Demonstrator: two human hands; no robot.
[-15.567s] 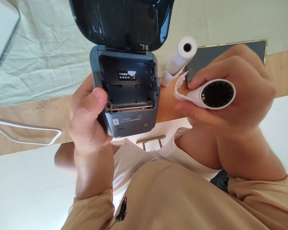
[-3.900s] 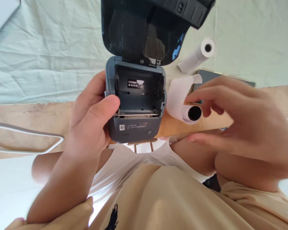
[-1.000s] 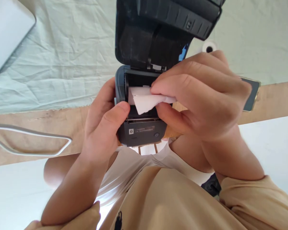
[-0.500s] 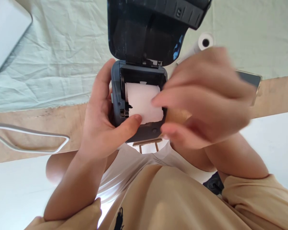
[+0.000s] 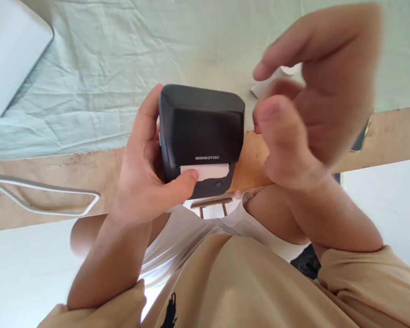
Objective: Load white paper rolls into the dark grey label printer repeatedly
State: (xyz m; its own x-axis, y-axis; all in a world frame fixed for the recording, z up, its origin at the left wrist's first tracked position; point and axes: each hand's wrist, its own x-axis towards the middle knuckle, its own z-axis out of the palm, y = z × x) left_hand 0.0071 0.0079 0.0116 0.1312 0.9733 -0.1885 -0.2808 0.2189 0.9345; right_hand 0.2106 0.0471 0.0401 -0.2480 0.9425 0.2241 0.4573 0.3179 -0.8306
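Observation:
A dark label printer (image 5: 201, 132) with NIIMBOT lettering on its closed lid stands at the table's front edge. My left hand (image 5: 143, 173) grips its left side, with the thumb pressing on a strip of white paper (image 5: 215, 171) that sticks out below the lid. To the right of the printer, my right hand (image 5: 314, 95) is raised, slightly blurred, its fingers curled but apart and nothing between them. Behind it, a white paper roll (image 5: 268, 84) is partly hidden.
A white device (image 5: 17, 54) lies at the upper left on the green cloth (image 5: 105, 59). A white cable loop (image 5: 44, 209) rests on the wooden edge at left. The corner of a dark flat object (image 5: 361, 137) shows behind my right wrist.
The printer's lid has swung down and now covers the compartment and the roll in it. My right hand has moved away from the paper, up and to the right. My left hand keeps its hold.

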